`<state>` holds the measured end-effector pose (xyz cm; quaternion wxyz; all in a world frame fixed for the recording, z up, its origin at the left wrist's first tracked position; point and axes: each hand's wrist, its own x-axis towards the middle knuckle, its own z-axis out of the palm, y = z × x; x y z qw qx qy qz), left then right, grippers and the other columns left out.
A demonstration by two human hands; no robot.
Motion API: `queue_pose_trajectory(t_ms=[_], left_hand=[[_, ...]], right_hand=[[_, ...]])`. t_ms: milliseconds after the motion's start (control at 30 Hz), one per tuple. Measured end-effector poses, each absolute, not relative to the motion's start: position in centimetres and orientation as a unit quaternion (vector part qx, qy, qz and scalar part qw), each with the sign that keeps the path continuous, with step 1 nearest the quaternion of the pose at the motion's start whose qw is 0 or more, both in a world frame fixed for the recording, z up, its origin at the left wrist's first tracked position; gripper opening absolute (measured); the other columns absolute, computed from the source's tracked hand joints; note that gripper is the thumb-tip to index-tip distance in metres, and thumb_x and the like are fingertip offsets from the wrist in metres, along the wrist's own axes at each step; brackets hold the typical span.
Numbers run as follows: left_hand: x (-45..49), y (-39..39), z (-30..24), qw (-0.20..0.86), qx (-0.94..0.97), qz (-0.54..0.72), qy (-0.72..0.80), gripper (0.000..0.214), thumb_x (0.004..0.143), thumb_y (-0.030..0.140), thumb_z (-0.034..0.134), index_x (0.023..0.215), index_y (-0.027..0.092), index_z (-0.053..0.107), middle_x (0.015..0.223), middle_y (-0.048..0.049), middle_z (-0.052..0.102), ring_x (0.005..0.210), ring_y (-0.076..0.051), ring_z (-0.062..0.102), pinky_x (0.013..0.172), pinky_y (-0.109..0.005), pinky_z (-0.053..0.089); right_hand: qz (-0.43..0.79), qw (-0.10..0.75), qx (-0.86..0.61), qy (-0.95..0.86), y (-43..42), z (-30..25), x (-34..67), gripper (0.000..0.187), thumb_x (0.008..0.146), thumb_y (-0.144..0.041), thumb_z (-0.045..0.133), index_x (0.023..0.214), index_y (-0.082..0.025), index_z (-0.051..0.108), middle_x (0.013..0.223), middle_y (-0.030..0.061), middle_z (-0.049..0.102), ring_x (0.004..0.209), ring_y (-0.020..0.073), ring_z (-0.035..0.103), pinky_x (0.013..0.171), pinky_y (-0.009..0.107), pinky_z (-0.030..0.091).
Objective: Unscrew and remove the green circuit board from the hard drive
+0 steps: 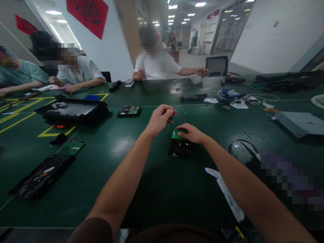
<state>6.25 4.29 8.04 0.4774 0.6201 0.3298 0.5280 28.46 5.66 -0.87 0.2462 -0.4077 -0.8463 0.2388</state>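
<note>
A black hard drive lies on the green table in front of me, its green circuit board facing up at the far end. My left hand is closed around a small screwdriver with a yellow top, held upright. The thin shaft points down at the board's far left corner; whether the tip sits in a screw I cannot tell. My right hand grips the drive's right side, with the thumb resting on the board and the other fingers along the far edge.
Another hard drive lies ahead on the left, near a black tray. Closer left are a loose circuit board and a dark opened casing. To the right are cables, a grey metal box and a white strip. Several people sit opposite.
</note>
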Motion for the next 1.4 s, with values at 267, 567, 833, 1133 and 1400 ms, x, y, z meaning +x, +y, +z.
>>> queue_pose_trajectory(t_ms=[267, 567, 833, 1133, 1400], left_hand=[[6.23, 4.26, 8.23, 0.46, 0.637, 0.517, 0.34, 0.011, 0.092, 0.026, 0.062, 0.097, 0.018, 0.068, 0.098, -0.006, 0.073, 0.09, -0.015, 0.069, 0.062, -0.02, 0.054], [6.14, 4.19, 8.31, 0.455, 0.642, 0.518, 0.335, 0.01, 0.092, 0.023, 0.06, 0.096, 0.018, 0.068, 0.095, -0.0055, 0.072, 0.089, -0.015, 0.068, 0.062, -0.021, 0.055], [6.24, 4.09, 8.42, 0.46, 0.636, 0.52, 0.337, 0.009, 0.092, 0.023, 0.061, 0.095, 0.018, 0.068, 0.094, -0.0054, 0.072, 0.088, -0.014, 0.068, 0.061, -0.02, 0.054], [6.31, 4.31, 8.14, 0.432, 0.66, 0.52, 0.328, 0.018, 0.091, 0.035, 0.068, 0.094, 0.017, 0.069, 0.092, -0.0043, 0.069, 0.077, -0.012, 0.063, 0.059, -0.02, 0.053], [6.29, 4.43, 8.03, 0.43, 0.661, 0.519, 0.33, 0.02, 0.092, 0.037, 0.067, 0.093, 0.017, 0.068, 0.093, -0.0049, 0.07, 0.078, -0.013, 0.064, 0.059, -0.02, 0.053]], right_hand=[[0.232, 0.245, -0.411, -0.847, 5.66, -0.87, 28.38, 0.032, 0.095, -0.032, 0.067, 0.126, -0.028, 0.072, 0.121, 0.0072, 0.07, 0.113, 0.0251, 0.063, 0.105, 0.048, 0.048], [0.244, 0.248, -0.41, -0.843, 5.54, -0.69, 28.34, 0.032, 0.094, -0.031, 0.068, 0.126, -0.026, 0.072, 0.12, 0.008, 0.07, 0.113, 0.0258, 0.063, 0.103, 0.047, 0.049], [0.242, 0.246, -0.413, -0.842, 5.41, -0.52, 28.37, 0.034, 0.094, -0.031, 0.069, 0.127, -0.025, 0.072, 0.12, 0.0089, 0.069, 0.112, 0.0258, 0.064, 0.103, 0.047, 0.049], [0.237, 0.249, -0.407, -0.846, 5.65, -0.8, 28.35, 0.032, 0.094, -0.03, 0.069, 0.125, -0.024, 0.072, 0.12, 0.0087, 0.071, 0.114, 0.0254, 0.064, 0.104, 0.046, 0.048], [0.238, 0.249, -0.405, -0.847, 5.83, -0.99, 28.49, 0.033, 0.094, -0.031, 0.069, 0.126, -0.025, 0.072, 0.121, 0.0086, 0.071, 0.114, 0.0256, 0.064, 0.104, 0.046, 0.048]])
